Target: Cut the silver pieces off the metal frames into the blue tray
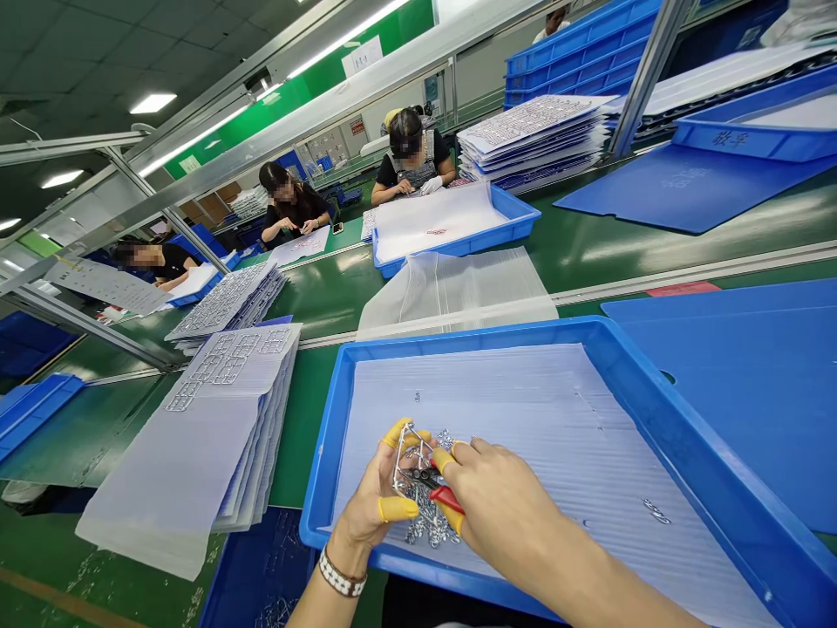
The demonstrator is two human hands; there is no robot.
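Note:
My left hand [383,488], with yellow finger cots on several fingers, grips a silvery metal sprue frame [398,460] with small parts on it. My right hand [487,497], also in yellow finger cots, is closed round red-handled cutters [447,498]. The dark jaws of the cutters are at the frame, inside my left hand. Beneath both hands, a pile of small shiny metal pieces [432,526] lies on the white sheet [510,410] lining a blue tray [611,336]. Some of the frame is hidden by my fingers.
Stacked sheets carrying metal frames [189,453] stand at the left. A few loose pieces [656,511] lie to the right in the tray. Beyond it are a translucent sheet [458,283], another blue tray [516,218] and several people working. A blue board [738,375] lies at right.

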